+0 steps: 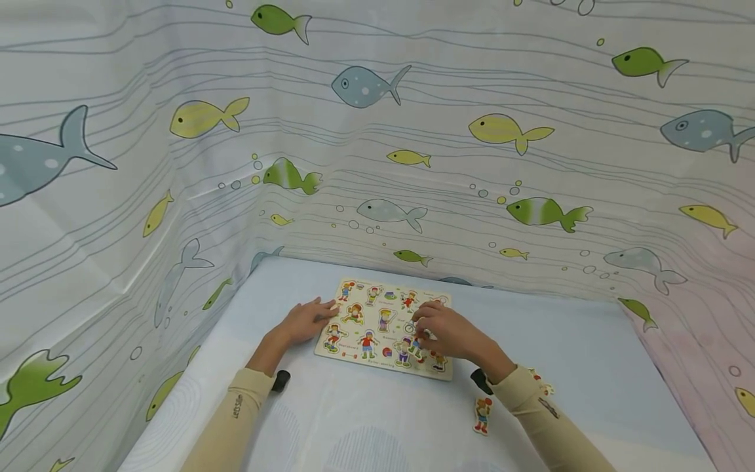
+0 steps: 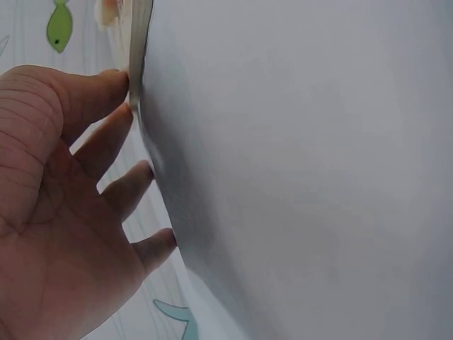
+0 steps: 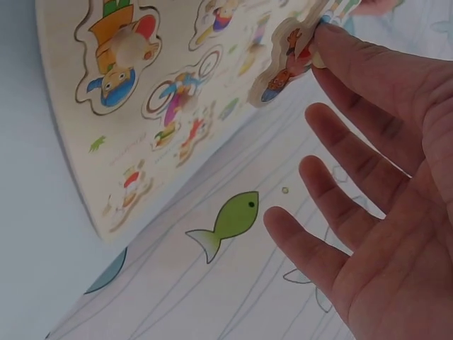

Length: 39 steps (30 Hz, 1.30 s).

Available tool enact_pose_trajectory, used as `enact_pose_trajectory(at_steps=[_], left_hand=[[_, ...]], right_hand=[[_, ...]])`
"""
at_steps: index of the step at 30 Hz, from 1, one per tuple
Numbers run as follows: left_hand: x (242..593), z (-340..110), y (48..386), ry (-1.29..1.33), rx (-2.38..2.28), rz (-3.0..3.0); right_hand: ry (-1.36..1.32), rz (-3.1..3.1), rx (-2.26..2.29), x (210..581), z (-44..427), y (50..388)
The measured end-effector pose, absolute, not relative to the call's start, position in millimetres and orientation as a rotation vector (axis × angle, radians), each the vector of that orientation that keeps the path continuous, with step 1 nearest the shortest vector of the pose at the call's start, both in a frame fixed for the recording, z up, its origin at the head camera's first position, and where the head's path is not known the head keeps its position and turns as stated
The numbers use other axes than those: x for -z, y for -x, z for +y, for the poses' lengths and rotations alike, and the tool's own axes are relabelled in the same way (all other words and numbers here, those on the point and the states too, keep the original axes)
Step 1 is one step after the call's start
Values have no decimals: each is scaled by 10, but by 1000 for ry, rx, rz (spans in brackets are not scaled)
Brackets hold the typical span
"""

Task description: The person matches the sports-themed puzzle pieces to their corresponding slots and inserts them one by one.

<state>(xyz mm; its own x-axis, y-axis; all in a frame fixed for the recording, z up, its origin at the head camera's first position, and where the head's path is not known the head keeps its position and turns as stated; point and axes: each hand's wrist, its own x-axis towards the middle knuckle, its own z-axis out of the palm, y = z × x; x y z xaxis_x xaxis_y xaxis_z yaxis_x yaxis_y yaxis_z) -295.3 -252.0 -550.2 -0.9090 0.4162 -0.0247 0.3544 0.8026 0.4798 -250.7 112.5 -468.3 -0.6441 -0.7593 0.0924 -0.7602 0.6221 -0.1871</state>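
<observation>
A wooden peg puzzle board (image 1: 349, 342) with several sports figures lies on the light blue cloth. My left hand (image 1: 307, 320) is at its left edge; in the left wrist view the thumb (image 2: 95, 92) touches the rim and other fingertips reach down to the cloth. Over the board's lower right part, my right hand (image 1: 445, 329) pinches a figure-shaped puzzle piece (image 3: 282, 79) between thumb and forefinger. That piece looks raised or tilted at the board's face, and its far end is hidden by the fingers. The remaining right fingers are spread apart.
A loose puzzle piece (image 1: 482, 417) of a figure with a red ball lies near the right forearm. Further loose pieces (image 1: 542, 381) are partly hidden behind the right sleeve. A fish-patterned curtain (image 1: 377, 151) stands around the table's back and sides.
</observation>
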Motion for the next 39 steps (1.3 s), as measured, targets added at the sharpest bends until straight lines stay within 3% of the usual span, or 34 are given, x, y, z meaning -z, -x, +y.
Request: enact_pose_trajectory(at_steps=[39], left_hand=[[5511, -2529, 2957, -630, -713, 2865]], right_hand=[[-1484, -2747, -281, 4862, 392, 2766]])
